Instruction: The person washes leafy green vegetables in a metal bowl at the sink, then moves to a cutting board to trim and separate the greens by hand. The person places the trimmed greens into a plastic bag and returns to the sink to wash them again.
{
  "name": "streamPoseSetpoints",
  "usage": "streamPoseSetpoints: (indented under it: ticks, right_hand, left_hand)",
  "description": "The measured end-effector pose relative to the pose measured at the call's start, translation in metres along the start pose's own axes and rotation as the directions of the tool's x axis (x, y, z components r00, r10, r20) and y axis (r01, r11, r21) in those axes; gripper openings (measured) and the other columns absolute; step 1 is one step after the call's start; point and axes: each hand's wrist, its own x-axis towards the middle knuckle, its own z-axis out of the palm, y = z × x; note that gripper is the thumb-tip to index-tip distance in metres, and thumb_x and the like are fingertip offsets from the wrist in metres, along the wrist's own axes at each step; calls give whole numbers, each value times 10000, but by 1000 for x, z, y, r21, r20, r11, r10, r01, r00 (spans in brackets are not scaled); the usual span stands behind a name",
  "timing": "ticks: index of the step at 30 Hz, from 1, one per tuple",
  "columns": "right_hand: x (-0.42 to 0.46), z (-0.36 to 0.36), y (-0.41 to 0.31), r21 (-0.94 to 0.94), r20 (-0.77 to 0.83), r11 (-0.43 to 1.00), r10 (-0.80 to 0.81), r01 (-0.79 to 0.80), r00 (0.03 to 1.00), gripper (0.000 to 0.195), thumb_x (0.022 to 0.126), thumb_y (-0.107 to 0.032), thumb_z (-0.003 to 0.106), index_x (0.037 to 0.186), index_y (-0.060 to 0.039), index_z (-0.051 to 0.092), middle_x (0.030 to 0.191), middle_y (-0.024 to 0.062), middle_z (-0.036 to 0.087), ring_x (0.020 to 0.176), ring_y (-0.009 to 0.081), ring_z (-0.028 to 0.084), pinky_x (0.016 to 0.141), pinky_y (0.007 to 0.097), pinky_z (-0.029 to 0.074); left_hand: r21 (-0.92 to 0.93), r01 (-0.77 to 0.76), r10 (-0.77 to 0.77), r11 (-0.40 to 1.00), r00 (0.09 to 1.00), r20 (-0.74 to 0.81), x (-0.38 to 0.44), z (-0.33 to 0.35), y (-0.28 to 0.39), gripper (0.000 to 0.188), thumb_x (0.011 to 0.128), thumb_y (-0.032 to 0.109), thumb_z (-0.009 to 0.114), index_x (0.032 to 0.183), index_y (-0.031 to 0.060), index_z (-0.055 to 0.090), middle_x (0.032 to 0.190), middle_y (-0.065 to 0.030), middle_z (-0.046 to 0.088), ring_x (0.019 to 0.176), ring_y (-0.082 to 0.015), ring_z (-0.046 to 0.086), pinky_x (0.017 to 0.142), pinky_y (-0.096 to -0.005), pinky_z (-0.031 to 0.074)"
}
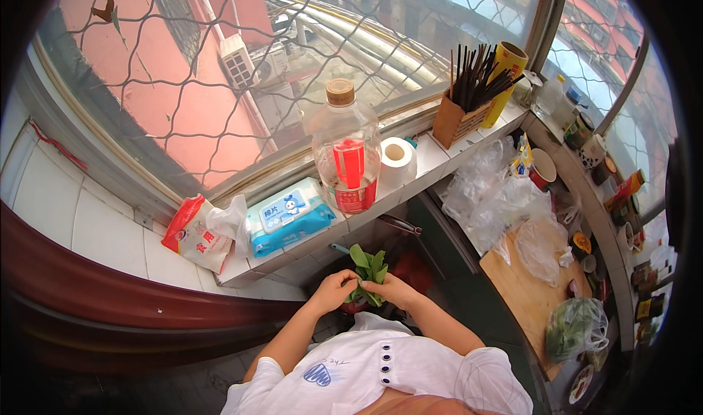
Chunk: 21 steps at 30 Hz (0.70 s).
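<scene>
A small bunch of leafy greens (369,265) is held upright in front of my white shirt. My left hand (333,292) pinches it from the left, with thumb and fingers meeting at the leaves. From the other side my right hand (396,291) grips the same bunch, its thumb pointing toward the left fingertips. The stems and lower leaves are partly covered by my hands. Something red (352,307) shows just beneath them, too hidden to name.
On the tiled ledge (351,231) stand a wet-wipe pack (291,217), a salt bag (192,236), a large plastic bottle (346,151), a paper roll (396,162) and a chopstick holder (461,118). To the right lie a wooden cutting board (508,283), plastic bags (494,195) and bagged greens (574,327).
</scene>
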Motion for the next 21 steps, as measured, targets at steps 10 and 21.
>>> streamPoseSetpoints:
  ticks: [10,21]
  right_hand:
    - [2,1,4,12,13,998,-60,60,998,240,806,-77,560,1036,-9,551,869,13,574,768,98,519,673,245,424]
    - [-2,3,-2,192,-136,978,-50,76,989,301,823,-92,539,1110,-5,510,960,27,561,845,117,526,734,259,427]
  left_hand:
    - [-269,-93,49,959,985,-168,7,0,6,166,873,137,525,992,21,522,869,-21,560,776,-83,509,672,-223,423]
    - [561,-383,474,734,880,-19,-11,-12,32,689,727,228,675,1320,124,338,1331,-129,284,1171,-252,380,909,-348,412]
